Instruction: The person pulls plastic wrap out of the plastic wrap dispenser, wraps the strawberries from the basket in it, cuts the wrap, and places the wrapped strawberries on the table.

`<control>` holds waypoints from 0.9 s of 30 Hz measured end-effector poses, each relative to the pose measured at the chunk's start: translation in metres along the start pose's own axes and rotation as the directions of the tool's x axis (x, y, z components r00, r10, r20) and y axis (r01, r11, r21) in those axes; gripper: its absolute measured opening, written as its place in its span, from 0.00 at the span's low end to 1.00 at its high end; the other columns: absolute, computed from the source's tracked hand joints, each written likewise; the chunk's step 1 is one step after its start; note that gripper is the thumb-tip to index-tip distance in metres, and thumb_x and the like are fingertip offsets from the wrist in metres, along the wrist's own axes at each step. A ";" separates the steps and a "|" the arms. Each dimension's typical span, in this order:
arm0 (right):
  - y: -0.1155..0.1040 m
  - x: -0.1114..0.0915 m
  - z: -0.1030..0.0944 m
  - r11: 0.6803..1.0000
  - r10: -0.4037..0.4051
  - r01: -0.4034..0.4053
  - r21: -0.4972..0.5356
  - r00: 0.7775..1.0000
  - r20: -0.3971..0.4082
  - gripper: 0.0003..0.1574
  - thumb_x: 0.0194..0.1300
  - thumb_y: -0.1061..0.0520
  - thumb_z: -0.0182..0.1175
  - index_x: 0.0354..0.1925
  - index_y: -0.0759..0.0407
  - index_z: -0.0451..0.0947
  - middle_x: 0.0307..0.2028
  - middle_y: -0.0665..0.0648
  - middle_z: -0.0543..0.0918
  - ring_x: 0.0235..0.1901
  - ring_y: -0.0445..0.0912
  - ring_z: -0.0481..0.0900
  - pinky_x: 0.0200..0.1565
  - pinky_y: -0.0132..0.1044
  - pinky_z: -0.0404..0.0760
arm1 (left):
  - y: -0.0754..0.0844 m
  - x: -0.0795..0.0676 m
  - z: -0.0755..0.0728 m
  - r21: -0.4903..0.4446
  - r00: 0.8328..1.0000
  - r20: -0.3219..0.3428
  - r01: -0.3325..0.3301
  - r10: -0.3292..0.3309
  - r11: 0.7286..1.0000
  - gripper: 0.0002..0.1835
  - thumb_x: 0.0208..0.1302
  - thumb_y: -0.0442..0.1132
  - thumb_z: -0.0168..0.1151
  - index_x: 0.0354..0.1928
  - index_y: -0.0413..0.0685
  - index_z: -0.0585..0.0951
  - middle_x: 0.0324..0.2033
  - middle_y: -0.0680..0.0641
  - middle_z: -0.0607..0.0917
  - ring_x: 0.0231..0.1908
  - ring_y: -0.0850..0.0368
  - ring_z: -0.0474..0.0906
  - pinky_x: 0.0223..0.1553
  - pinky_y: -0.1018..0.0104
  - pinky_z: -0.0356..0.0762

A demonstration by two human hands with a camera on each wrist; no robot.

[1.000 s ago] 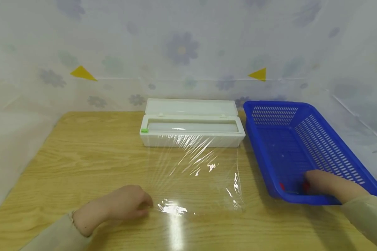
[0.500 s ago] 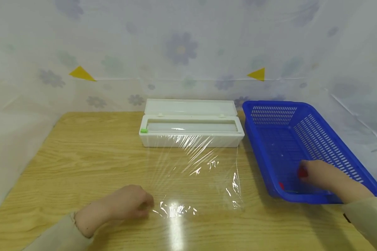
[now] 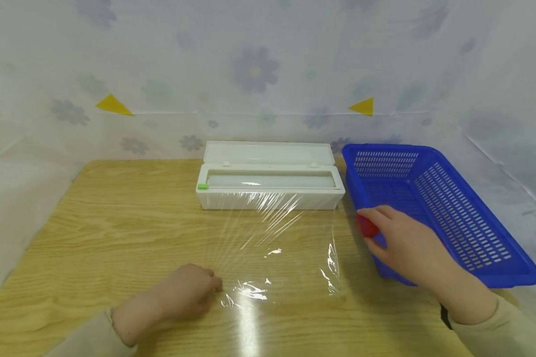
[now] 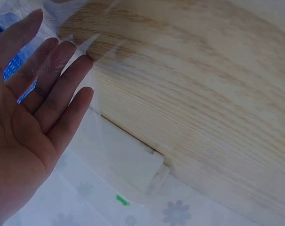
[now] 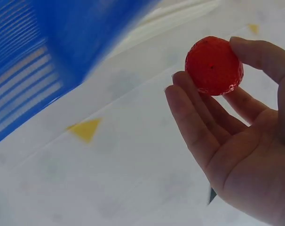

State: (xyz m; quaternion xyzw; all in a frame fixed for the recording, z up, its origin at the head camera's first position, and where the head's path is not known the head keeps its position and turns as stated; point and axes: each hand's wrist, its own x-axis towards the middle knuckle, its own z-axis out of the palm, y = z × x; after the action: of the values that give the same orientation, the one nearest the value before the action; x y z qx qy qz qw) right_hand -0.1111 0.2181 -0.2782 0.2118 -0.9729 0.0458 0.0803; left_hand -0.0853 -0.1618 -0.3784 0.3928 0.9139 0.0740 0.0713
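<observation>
Right hand [image 3: 408, 243] pinches a red ball [image 3: 368, 226] by the basket's [image 3: 457, 210] left edge; gentle grip's best; open left hand [image 3: 185, 291] at film [image 3: 274, 252] further left.

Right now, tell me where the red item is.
Right of centre in the head view, the red item is pinched in the right hand, by the basket's left side.

Our left hand [image 3: 185, 292] low, fingers [image 4: 71, 115] nearly straight, thumb [image 4: 20, 35] apart, our right hand [image 3: 411, 245] higher, its thumb and fingers pinching, both our forearms [image 3: 462, 292] slanting inward
</observation>
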 end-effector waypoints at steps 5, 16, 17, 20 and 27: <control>-0.049 0.008 0.024 0.987 -0.162 0.161 -0.027 0.987 -0.010 0.27 0.44 0.57 0.72 0.46 0.54 0.77 0.38 0.53 0.83 0.30 0.48 0.82 0.28 0.40 0.80 | 0.002 -0.001 0.002 0.027 0.999 -0.041 0.004 -0.003 1.000 0.04 0.49 0.36 0.63 0.26 0.54 0.79 0.19 0.57 0.77 0.19 0.63 0.71 0.24 0.68 0.70; -0.096 0.039 0.078 0.948 -0.277 0.236 0.215 0.943 0.186 0.22 0.48 0.67 0.68 0.42 0.53 0.76 0.37 0.51 0.81 0.31 0.47 0.81 0.34 0.39 0.81 | 0.000 -0.002 0.002 0.008 1.000 -0.018 -0.025 0.025 1.000 0.07 0.49 0.38 0.66 0.23 0.56 0.77 0.18 0.59 0.72 0.18 0.67 0.64 0.22 0.70 0.66; -0.098 0.042 0.083 0.946 -0.280 0.234 0.224 0.939 0.199 0.24 0.47 0.68 0.68 0.43 0.53 0.76 0.38 0.51 0.81 0.32 0.48 0.81 0.35 0.40 0.81 | 0.001 -0.002 0.002 0.010 0.999 -0.021 -0.028 0.028 1.000 0.06 0.49 0.38 0.66 0.23 0.56 0.77 0.18 0.59 0.72 0.18 0.67 0.64 0.22 0.70 0.67; -0.101 0.045 0.096 0.941 -0.287 0.232 0.245 0.932 0.221 0.22 0.50 0.69 0.65 0.43 0.53 0.75 0.39 0.50 0.79 0.35 0.46 0.79 0.37 0.39 0.79 | 0.001 -0.002 0.004 0.013 1.000 -0.014 -0.028 0.028 1.000 0.06 0.50 0.38 0.66 0.23 0.55 0.78 0.18 0.59 0.72 0.18 0.68 0.63 0.22 0.71 0.67; -0.104 0.045 0.119 0.930 -0.319 0.265 0.257 0.927 0.199 0.11 0.57 0.66 0.60 0.39 0.56 0.76 0.37 0.51 0.73 0.27 0.44 0.76 0.30 0.33 0.78 | 0.000 -0.003 0.003 0.045 0.999 -0.026 -0.037 0.038 0.998 0.06 0.50 0.38 0.66 0.22 0.55 0.78 0.18 0.59 0.73 0.19 0.68 0.65 0.23 0.71 0.68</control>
State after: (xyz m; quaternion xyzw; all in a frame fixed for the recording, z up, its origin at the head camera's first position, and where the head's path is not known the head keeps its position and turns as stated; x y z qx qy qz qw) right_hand -0.1240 0.0906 -0.3816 0.3666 -0.9213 0.1176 -0.0550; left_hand -0.0829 -0.1640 -0.3815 0.4104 0.9086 0.0605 0.0488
